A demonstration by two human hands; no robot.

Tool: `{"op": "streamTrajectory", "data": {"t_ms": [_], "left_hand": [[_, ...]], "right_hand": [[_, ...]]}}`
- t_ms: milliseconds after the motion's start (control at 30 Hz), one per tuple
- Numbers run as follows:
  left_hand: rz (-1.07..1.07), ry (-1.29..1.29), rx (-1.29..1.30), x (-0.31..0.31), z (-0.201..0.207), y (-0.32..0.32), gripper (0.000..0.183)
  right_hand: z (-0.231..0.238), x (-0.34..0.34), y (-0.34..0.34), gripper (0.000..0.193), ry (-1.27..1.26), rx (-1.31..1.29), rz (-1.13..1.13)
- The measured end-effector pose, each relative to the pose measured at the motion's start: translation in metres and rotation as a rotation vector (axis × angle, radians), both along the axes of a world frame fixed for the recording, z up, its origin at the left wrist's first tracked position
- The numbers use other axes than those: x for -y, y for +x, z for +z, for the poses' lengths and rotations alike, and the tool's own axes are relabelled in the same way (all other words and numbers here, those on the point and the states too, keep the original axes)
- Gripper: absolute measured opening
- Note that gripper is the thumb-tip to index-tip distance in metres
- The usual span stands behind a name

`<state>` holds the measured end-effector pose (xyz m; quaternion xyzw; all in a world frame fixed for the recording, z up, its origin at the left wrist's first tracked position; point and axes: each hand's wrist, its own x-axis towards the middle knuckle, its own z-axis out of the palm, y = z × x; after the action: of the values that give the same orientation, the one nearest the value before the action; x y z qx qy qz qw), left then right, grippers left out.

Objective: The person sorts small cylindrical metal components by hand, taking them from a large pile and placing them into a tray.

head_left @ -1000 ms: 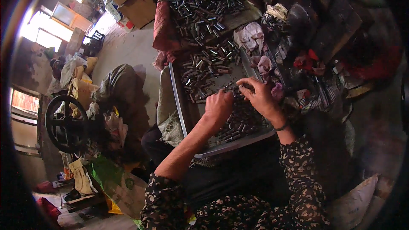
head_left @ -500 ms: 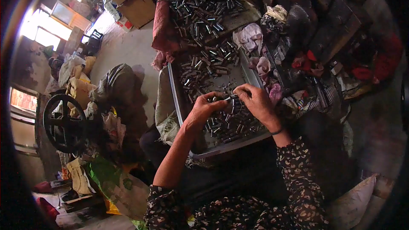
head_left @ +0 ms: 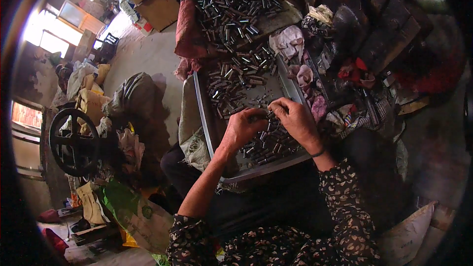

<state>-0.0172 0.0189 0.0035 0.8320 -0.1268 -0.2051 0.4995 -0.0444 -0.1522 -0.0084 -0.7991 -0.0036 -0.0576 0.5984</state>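
Over a shallow grey tray [head_left: 201, 103], my two hands meet, their fingertips almost touching. My left hand [head_left: 244, 129] is closed with its fingers curled inward, back of the hand up. Thumb and forefinger of my right hand [head_left: 297, 122] are pinched together beside it. What lies between the fingers is small and mostly hidden. Beneath and around the hands, many small dark, shiny metal cylinders [head_left: 266, 153] lie loose in the tray. Another spread of the same cylinders [head_left: 236, 76] fills the tray's far part.
Beyond the tray, a big heap of metal cylinders [head_left: 231, 7] lies by a rolled red sack [head_left: 188, 24]. Crumpled rags [head_left: 288, 44] and dark metal machinery [head_left: 389, 34] stand to the right. A black handwheel [head_left: 74, 142], stuffed sacks [head_left: 133, 96] and cardboard boxes [head_left: 157, 7] are leftward.
My left hand has rolled over and curled its fingers, hiding the small shiny piece that showed between my hands. My right hand has hardly moved and stays pinched.
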Motion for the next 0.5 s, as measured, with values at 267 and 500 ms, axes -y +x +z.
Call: {"op": "streamTrajectory", "data": {"t_ms": [267,500], "left_hand": [[-0.093,0.253,0.363,0.008,-0.005,-0.004,0.024],[0.129,-0.130,-0.016,0.011,-0.008,-0.004,0.024]], "right_hand": [[-0.001,-0.001,-0.001,0.021,-0.025,0.013,0.006],[-0.006,-0.001,0.000,0.022,0.006,0.004,-0.091]]}}
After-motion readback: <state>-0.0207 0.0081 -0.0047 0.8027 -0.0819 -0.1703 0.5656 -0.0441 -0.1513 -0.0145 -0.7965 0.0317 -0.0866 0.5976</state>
